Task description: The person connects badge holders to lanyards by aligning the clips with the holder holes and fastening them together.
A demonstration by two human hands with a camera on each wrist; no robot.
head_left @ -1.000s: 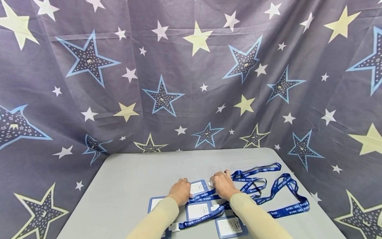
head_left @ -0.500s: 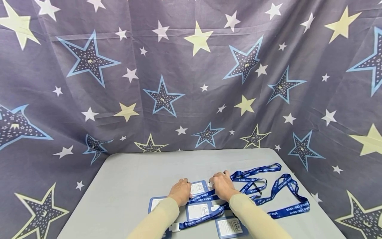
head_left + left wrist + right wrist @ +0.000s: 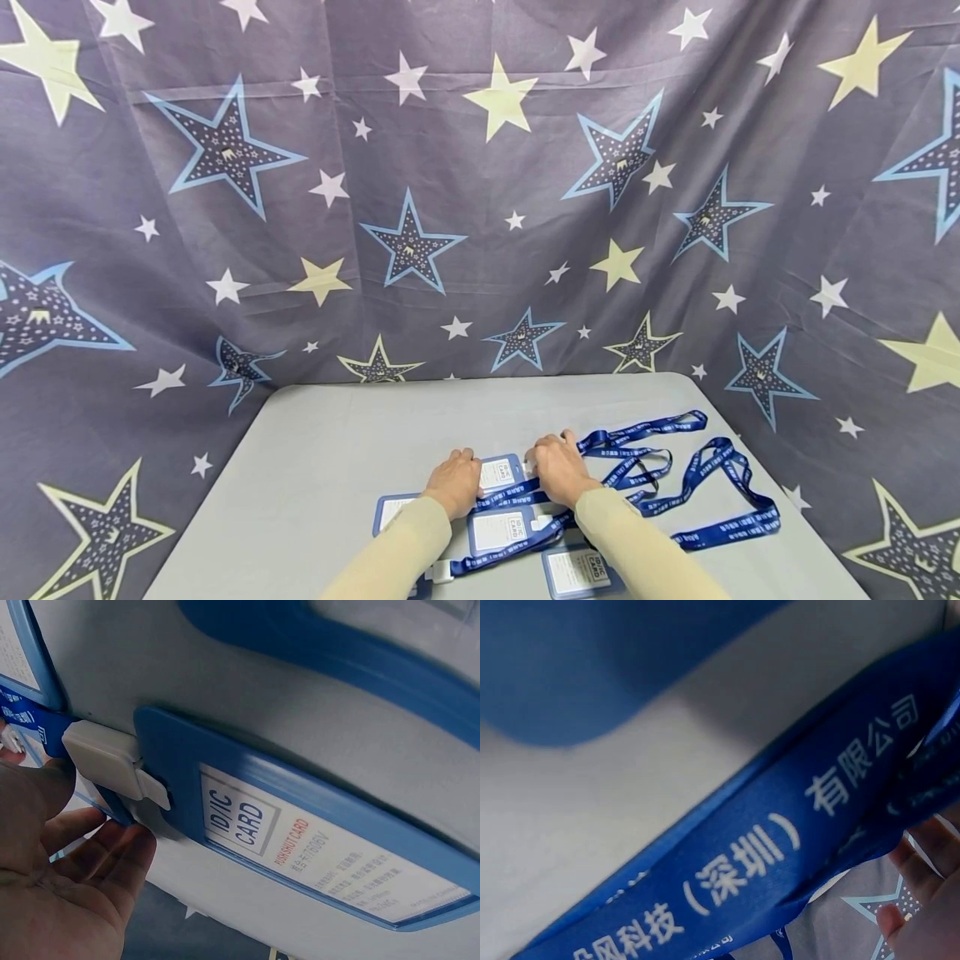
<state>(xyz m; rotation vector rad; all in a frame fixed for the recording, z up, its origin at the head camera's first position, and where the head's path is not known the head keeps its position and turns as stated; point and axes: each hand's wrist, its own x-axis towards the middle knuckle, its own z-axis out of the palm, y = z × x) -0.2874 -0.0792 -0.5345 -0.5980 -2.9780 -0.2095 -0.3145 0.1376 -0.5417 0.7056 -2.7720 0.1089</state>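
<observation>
My left hand pinches the left edge of the farthest blue-framed badge holder, thumb and fingers on either side of that edge. Its card faces up and reads ID/IC CARD. My right hand is at the holder's right end, fingertips on a small white lanyard clip. In the left wrist view another badge holder lies beside the left hand, with a white clip fastened at its slot. A blue lanyard with white lettering runs past the right hand's curled fingers.
Nearer lie a middle badge holder, one by the right sleeve and one partly behind the left sleeve. Several blue lanyards loop across the right of the grey table. A star-patterned cloth hangs around it.
</observation>
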